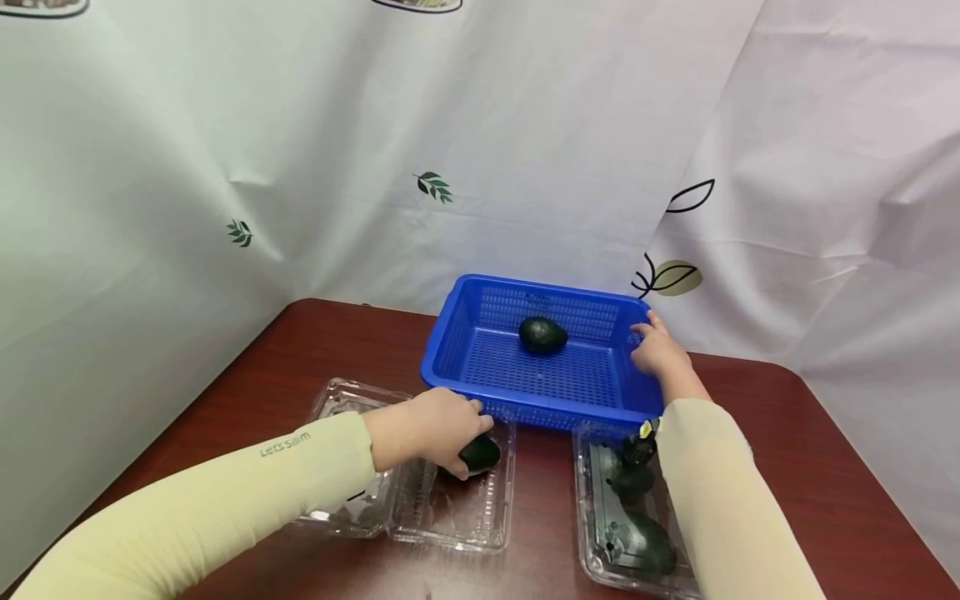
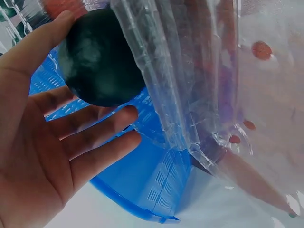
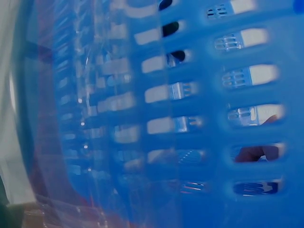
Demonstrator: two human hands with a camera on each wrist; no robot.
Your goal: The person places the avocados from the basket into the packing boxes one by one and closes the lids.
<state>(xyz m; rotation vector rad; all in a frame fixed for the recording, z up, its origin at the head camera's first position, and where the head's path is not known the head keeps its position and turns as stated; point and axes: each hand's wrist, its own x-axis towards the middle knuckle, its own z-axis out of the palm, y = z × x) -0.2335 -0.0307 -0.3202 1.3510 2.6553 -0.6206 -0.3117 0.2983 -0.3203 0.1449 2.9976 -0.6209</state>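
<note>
Grasping a dark green avocado [image 1: 482,454] in the clear container [image 1: 446,518], the left hand [image 1: 442,425] has thumb and fingers on opposite sides of it, below a sleeve [image 1: 225,504] lettered "LetsSlim"; the fruit's visible end points right, its full long axis partly covered. The right hand's [image 1: 662,350] fingers hook over the right end of the blue basket [image 1: 495,367], where a second avocado [image 1: 543,335] lies crosswise, narrower end right.

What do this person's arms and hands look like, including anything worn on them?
Both arms wear long, pale yellow, close-fitting sleeves. The left sleeve carries small dark lettering near its cuff, seemingly "LetsSlim"; the right sleeve shows none in the head view. The left hand and right hand are ungloved.
</note>
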